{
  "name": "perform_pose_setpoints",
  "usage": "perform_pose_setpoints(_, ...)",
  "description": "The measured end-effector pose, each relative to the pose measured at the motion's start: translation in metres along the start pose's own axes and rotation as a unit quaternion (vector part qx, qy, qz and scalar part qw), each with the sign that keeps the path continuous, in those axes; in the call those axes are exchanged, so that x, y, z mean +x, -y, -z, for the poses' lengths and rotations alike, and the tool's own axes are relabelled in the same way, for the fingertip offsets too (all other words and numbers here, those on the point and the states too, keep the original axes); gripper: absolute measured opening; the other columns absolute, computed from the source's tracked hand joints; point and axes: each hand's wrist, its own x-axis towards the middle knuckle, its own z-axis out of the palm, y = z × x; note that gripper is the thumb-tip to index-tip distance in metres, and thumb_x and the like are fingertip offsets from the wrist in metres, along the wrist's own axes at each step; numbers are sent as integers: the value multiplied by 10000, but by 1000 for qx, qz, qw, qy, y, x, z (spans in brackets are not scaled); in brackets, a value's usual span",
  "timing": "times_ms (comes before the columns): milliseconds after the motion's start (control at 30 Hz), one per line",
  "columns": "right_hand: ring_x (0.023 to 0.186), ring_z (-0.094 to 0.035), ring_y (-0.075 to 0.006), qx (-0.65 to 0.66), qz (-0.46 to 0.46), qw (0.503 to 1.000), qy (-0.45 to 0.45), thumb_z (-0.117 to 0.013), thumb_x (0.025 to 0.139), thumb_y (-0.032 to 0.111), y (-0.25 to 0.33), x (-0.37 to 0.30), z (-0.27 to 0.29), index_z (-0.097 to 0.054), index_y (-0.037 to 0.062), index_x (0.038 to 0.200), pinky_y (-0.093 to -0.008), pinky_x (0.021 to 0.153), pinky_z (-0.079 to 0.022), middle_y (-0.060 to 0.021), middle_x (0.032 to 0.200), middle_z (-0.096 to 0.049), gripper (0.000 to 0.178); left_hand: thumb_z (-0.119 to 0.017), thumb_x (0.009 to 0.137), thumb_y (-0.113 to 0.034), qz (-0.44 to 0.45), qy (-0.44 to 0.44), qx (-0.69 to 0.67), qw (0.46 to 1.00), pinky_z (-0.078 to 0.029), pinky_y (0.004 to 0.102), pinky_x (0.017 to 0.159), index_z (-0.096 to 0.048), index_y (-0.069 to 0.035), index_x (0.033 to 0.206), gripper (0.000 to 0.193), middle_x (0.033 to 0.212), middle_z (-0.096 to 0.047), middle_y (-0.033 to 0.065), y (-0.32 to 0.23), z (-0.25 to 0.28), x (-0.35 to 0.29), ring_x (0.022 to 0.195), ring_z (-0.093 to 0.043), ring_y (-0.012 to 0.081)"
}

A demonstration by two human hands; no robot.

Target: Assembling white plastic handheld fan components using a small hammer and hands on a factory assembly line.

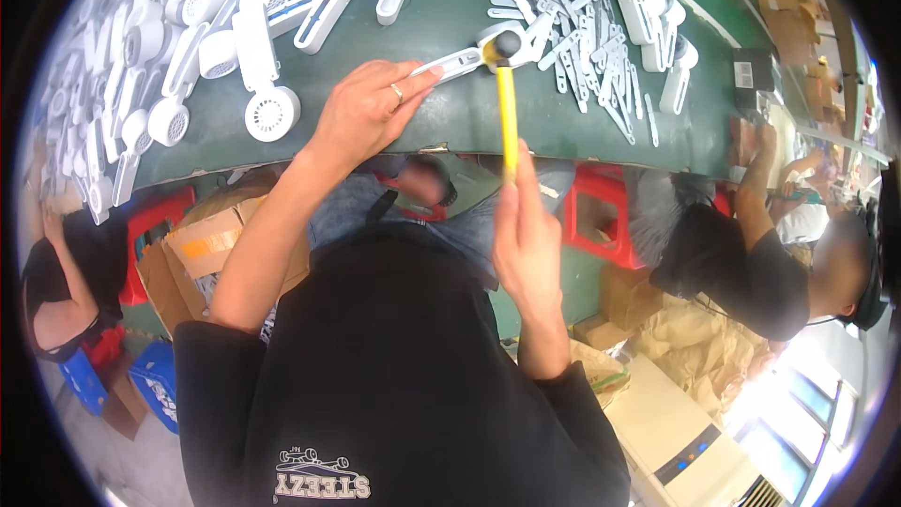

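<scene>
My left hand (371,108), a ring on one finger, grips the end of a white plastic housing (456,65) with a long slotted handle and a rounder far end. The housing lies on the green table near its front edge. My right hand (526,235) is wrapped round the yellow handle of a mallet (508,117). Its dark round head (507,44) is over the housing's far end, partly covering it; whether the two touch I cannot tell. Just beyond is a heap of slim grey-white plastic strips (563,14).
Many white housings with round grilled heads (272,114) crowd the left of the green table (375,42); several more (678,80) lie at the right. People sit to both sides, near red stools (601,211). Cardboard boxes (211,235) stand beside me.
</scene>
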Motion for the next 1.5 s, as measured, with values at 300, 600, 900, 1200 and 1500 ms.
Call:
perform_pose_setpoints(300,656,-633,-270,24,141,988,-58,-500,1106,103,5,-14,-9,-417,71,1627,-365,665,-520,-228,889,-676,528,-838,901,-148,171,-33,-131,976,-550,419,974,-299,-70,1670,942,1135,-805,66,-2,-13,-12,1100,-696,314)
perform_pose_setpoints(600,978,-710,-509,-46,16,998,34,-528,1084,156,-21,12,-15,-392,62,1625,-537,820,-593,-297,1154,-718,566,-838,901,-158,216,-23,-150,965,-527,416,1025,-280,-60,1673,957,1138,-804,70,-10,-17,2,1134,-689,331)
perform_pose_setpoints(900,894,-736,-500,-177,-80,925,-326,-771,958,403,-112,144,142,-614,-33,1390,-525,756,-581,-307,925,-742,634,-821,854,-96,75,-14,-14,997,-472,441,998,-681,-81,1398,562,1121,-750,91,-5,4,-2,1062,-660,310)
perform_pose_setpoints(1200,700,-638,-309,-168,-68,886,-426,-764,976,303,-186,172,195,-750,-51,1002,-477,694,-530,-220,829,-727,355,-757,892,-23,41,-100,-56,993,-576,405,889,-746,-68,1265,377,1229,-760,121,-52,50,-11,1021,-697,330)
perform_pose_setpoints(1500,550,-466,-50,135,-10,986,-96,-766,990,186,-92,119,46,-683,-25,1310,-257,486,-342,61,689,-543,392,-805,971,-197,364,-488,-77,789,-458,236,773,-678,-23,1434,510,888,-658,-17,82,278,-20,817,-544,55)
